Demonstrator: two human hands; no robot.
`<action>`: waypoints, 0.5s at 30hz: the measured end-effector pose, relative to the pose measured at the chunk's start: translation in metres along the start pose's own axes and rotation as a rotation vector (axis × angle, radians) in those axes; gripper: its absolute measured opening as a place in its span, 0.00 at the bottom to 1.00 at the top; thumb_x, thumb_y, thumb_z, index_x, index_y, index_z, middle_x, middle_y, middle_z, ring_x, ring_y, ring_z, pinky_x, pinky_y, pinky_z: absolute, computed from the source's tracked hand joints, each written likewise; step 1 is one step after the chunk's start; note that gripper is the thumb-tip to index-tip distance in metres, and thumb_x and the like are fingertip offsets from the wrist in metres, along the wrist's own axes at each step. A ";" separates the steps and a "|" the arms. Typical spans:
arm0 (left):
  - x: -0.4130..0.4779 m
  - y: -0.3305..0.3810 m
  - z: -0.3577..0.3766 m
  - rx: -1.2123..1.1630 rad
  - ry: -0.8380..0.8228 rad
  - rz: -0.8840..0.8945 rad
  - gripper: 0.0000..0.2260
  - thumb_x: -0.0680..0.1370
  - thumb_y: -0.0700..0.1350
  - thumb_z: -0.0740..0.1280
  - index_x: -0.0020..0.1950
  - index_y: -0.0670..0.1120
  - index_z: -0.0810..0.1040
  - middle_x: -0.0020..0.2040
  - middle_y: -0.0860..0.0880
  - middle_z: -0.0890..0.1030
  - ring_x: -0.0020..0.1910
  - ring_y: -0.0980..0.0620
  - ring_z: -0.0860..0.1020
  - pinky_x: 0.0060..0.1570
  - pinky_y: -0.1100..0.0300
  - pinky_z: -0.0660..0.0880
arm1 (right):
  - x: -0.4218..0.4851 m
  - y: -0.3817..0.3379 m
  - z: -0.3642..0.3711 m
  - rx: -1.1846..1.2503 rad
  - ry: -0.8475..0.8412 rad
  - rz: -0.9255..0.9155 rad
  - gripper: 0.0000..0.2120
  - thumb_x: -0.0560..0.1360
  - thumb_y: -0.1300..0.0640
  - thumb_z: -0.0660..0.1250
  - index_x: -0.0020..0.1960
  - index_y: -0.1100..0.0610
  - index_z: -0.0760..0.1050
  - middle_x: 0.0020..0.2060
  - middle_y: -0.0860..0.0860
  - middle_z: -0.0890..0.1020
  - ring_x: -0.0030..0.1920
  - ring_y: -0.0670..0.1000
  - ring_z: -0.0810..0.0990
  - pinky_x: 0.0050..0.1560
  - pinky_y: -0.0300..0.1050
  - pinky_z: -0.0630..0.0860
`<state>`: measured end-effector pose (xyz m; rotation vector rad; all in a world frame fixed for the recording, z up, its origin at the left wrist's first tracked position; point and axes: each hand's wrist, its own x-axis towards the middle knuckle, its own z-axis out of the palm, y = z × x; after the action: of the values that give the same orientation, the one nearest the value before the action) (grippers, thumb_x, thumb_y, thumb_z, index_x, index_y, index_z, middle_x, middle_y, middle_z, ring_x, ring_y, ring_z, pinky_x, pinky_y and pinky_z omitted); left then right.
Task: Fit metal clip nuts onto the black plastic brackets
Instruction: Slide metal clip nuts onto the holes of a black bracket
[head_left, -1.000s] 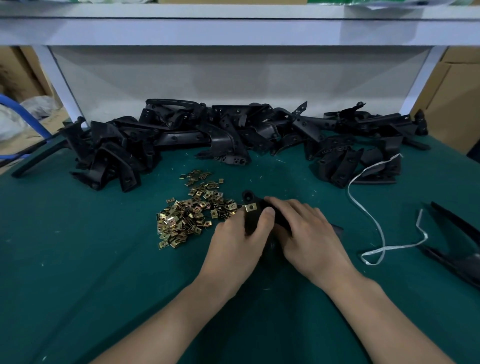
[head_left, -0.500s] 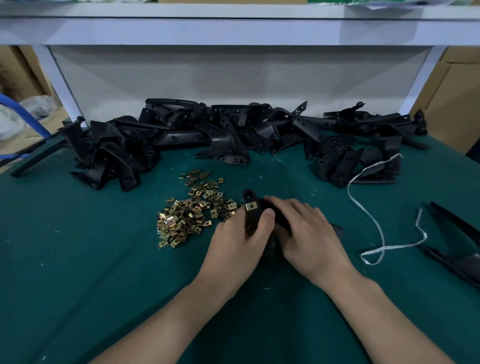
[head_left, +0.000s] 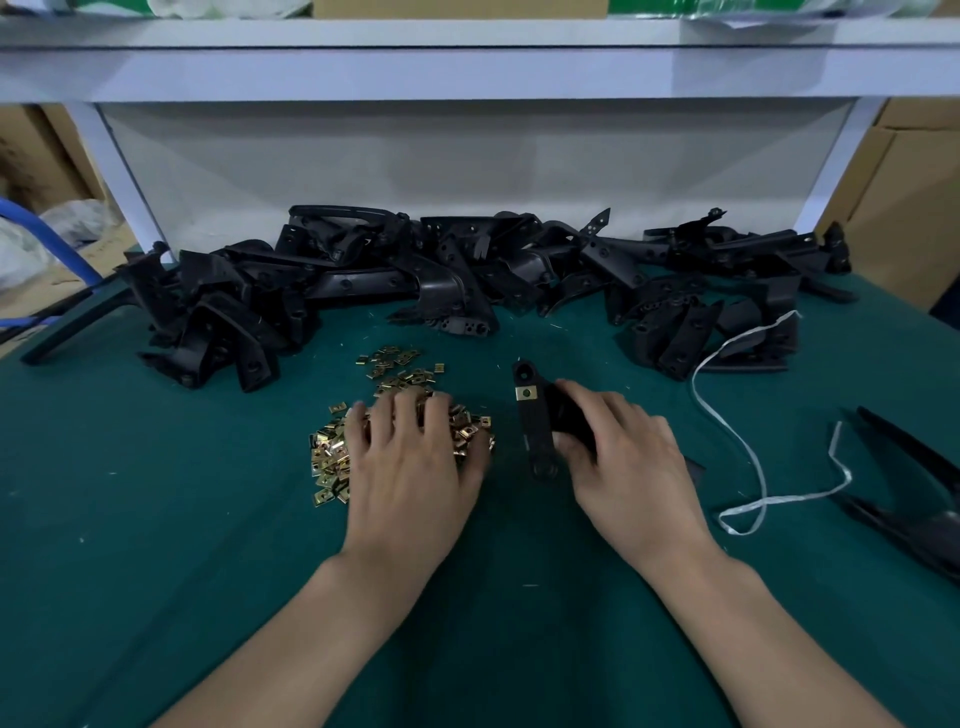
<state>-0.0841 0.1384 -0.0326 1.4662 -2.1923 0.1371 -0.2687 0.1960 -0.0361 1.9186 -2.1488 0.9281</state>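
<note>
A black plastic bracket (head_left: 535, 431) lies on the green table in front of me, and my right hand (head_left: 618, 457) grips its right side. One brass clip nut (head_left: 525, 392) sits fitted near the bracket's far end. To its left is a loose heap of brass clip nuts (head_left: 332, 457). My left hand (head_left: 415, 462) lies over that heap, fingers spread and straight, fingertips among the nuts. I cannot see whether it has a nut under the fingers.
A long pile of black brackets (head_left: 467, 275) runs along the back of the table. A white cord (head_left: 748, 447) loops at the right, beside a large black plastic part (head_left: 914, 499) near the right edge. Cardboard boxes (head_left: 904, 197) stand beyond the table.
My left hand has let go of the bracket and moved left onto the heap of clip nuts. My right hand keeps hold of the bracket, which has barely shifted.
</note>
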 end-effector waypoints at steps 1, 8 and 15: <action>0.002 -0.004 0.000 0.017 -0.057 0.001 0.21 0.81 0.59 0.59 0.66 0.47 0.75 0.64 0.45 0.75 0.67 0.40 0.70 0.72 0.41 0.59 | 0.000 0.000 0.000 -0.012 0.000 0.000 0.21 0.80 0.51 0.66 0.71 0.49 0.68 0.55 0.49 0.80 0.53 0.55 0.77 0.54 0.46 0.62; 0.006 -0.007 0.001 0.033 -0.192 0.044 0.22 0.81 0.61 0.56 0.71 0.54 0.73 0.72 0.47 0.71 0.73 0.42 0.65 0.76 0.40 0.52 | 0.001 -0.002 -0.001 -0.035 0.001 0.034 0.21 0.80 0.50 0.66 0.71 0.49 0.69 0.55 0.49 0.80 0.54 0.56 0.77 0.53 0.47 0.62; 0.005 -0.006 0.000 0.026 -0.153 0.036 0.17 0.83 0.56 0.59 0.63 0.47 0.78 0.66 0.47 0.75 0.66 0.42 0.72 0.74 0.44 0.60 | 0.001 -0.003 -0.004 -0.040 -0.032 0.037 0.21 0.81 0.49 0.64 0.72 0.48 0.67 0.56 0.48 0.80 0.55 0.54 0.76 0.55 0.48 0.63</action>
<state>-0.0800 0.1316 -0.0319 1.4967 -2.3470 0.0684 -0.2669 0.1973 -0.0318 1.8936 -2.2106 0.8605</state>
